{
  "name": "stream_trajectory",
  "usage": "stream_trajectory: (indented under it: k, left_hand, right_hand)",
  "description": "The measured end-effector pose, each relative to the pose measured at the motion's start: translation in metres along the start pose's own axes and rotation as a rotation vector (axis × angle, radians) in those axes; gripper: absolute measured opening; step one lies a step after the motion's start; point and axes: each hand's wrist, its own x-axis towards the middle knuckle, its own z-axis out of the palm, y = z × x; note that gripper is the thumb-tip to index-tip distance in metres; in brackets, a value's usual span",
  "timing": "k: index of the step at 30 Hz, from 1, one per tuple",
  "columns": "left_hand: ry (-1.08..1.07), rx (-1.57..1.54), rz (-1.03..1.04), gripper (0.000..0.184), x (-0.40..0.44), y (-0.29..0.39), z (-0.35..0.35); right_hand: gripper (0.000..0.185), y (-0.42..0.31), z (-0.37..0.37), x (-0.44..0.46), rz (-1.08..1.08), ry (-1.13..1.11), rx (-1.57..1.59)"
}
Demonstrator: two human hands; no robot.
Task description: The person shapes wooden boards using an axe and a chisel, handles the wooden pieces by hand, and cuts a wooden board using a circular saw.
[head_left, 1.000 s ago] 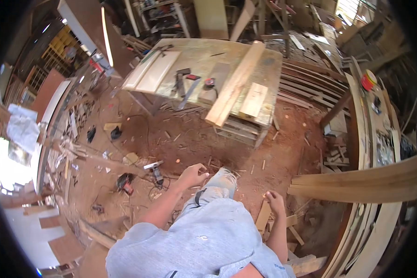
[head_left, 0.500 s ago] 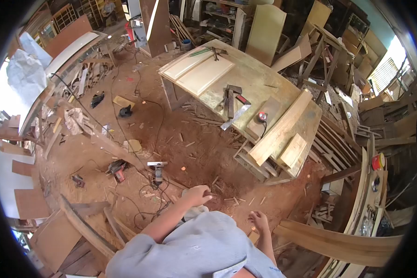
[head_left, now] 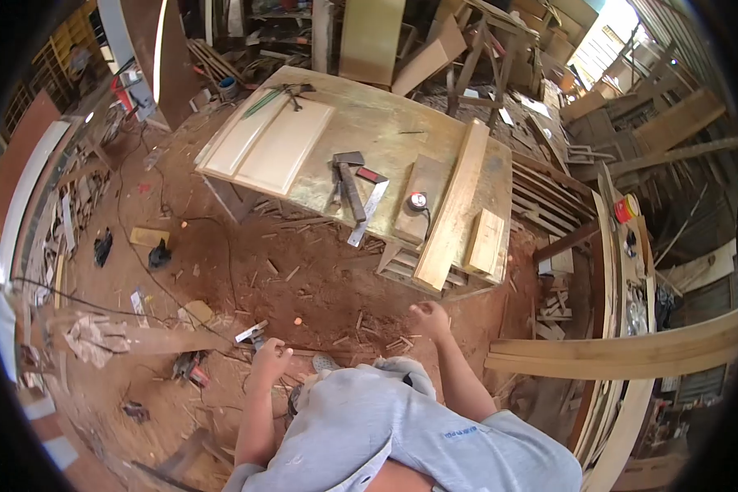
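Observation:
My left hand [head_left: 271, 361] hangs over the dirt floor with its fingers loosely curled; whether it holds anything is too small to tell. A power tool [head_left: 252, 332] lies on the floor just beyond it. My right hand [head_left: 429, 320] is raised before the workbench [head_left: 385, 123], fingers bent, not touching it. On the bench lie a hammer [head_left: 350, 190], a square [head_left: 371, 209], a tape measure [head_left: 418, 201] on a short board, a long plank [head_left: 459, 197], a short wood block [head_left: 485, 242] and a white panel [head_left: 287, 148].
Long boards [head_left: 615, 353] bend across at the right, near a rack of planks with a red and yellow can [head_left: 627, 207]. Wood scraps, cables and a red and black power tool [head_left: 192, 368] lie on the floor. A person [head_left: 79, 61] is at the far left back.
The view has turned and the bench appears closer than a second ago. My right hand has come up and forward toward the bench edge; my left hand has moved back to the left.

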Motion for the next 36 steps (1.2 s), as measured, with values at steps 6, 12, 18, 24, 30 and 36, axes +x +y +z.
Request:
stream_trajectory:
  k: [6,12,18,24,30,36]
  left_hand:
    - [-0.049,-0.036,0.019,0.044,0.016,0.049,0.008]
    - [-0.070,-0.010,0.022,0.044,0.029,0.124,0.039]
    - [-0.111,-0.056,0.097,0.041,0.059,0.187,0.077]
    - [-0.358,-0.070,0.310,0.039,0.125,0.256,0.093]
    - [-0.728,-0.001,0.512,0.037,0.241,0.324,0.111]
    - [-1.152,-0.125,0.463,0.041,0.321,0.370,0.174]
  right_hand:
    - [0.077,0.065,-0.022,0.107,0.241,0.287,0.066]
    - [0.079,0.038,-0.032,0.149,0.337,-0.047,0.695]
    - [0.054,0.061,-0.017,0.166,0.234,-0.215,1.181]
    - [0.062,0.045,-0.031,0.155,0.205,-0.092,0.853]
    - [0.082,-0.014,-0.071,0.097,0.376,0.215,-0.183]
    - [0.064,-0.113,-0.094,-0.036,0.673,0.393,-0.251]
